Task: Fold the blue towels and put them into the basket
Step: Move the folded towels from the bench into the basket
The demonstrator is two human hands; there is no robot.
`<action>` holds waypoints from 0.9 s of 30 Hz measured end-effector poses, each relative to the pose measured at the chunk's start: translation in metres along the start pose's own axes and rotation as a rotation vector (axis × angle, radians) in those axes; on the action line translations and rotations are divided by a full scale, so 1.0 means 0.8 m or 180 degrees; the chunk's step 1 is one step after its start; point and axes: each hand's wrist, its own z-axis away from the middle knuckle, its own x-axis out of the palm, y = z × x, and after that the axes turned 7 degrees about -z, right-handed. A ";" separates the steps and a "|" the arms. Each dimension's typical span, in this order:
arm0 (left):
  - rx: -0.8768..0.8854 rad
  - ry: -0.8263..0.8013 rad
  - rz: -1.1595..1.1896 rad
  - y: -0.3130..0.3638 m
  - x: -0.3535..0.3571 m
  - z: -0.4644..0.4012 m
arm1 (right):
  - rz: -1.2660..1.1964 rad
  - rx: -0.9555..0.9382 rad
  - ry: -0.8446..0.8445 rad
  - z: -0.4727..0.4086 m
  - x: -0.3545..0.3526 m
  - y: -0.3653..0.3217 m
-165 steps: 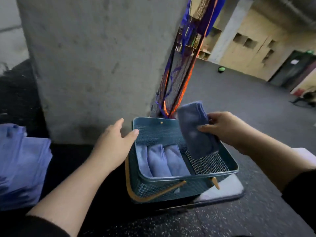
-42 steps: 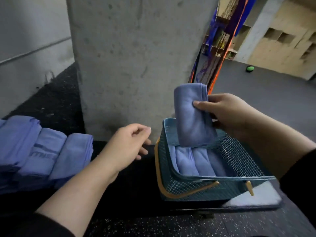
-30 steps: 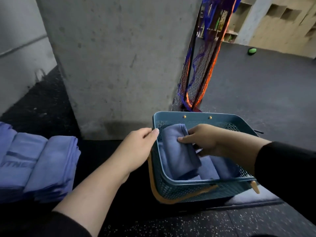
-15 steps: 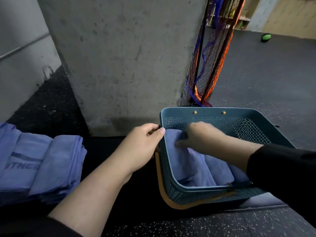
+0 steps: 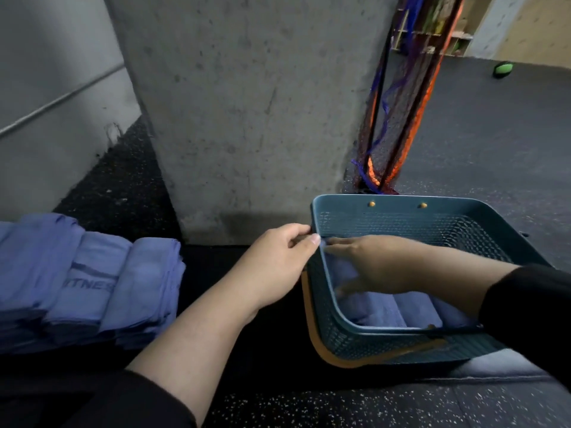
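Note:
A teal mesh basket [image 5: 398,199] with an orange handle [image 5: 340,361] folded down stands on the dark floor at the right. Several folded blue towels [image 5: 401,310] lie side by side inside it. My left hand [image 5: 275,264] grips the basket's left rim near the far corner. My right hand [image 5: 370,264] reaches into the basket with fingers stretched out flat, pressing on the leftmost towel; it is blurred. A pile of blue towels [image 5: 86,282] lies on the floor at the left, one with printed letters.
A concrete pillar [image 5: 247,103] rises directly behind the basket and the pile. A bundled orange and blue net [image 5: 398,118] hangs beside the pillar. The basket stands partly on a pale pad [image 5: 500,366]. A green ball [image 5: 502,69] lies far off on the floor.
My right hand brought the folded towel down into the basket's left side and now lies flat on it. My left hand moved from the air to the basket's rim.

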 end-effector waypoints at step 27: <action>-0.1085 0.0382 -0.1868 -0.156 -0.195 0.110 | -0.4473 0.0997 0.0827 -0.168 0.048 -0.342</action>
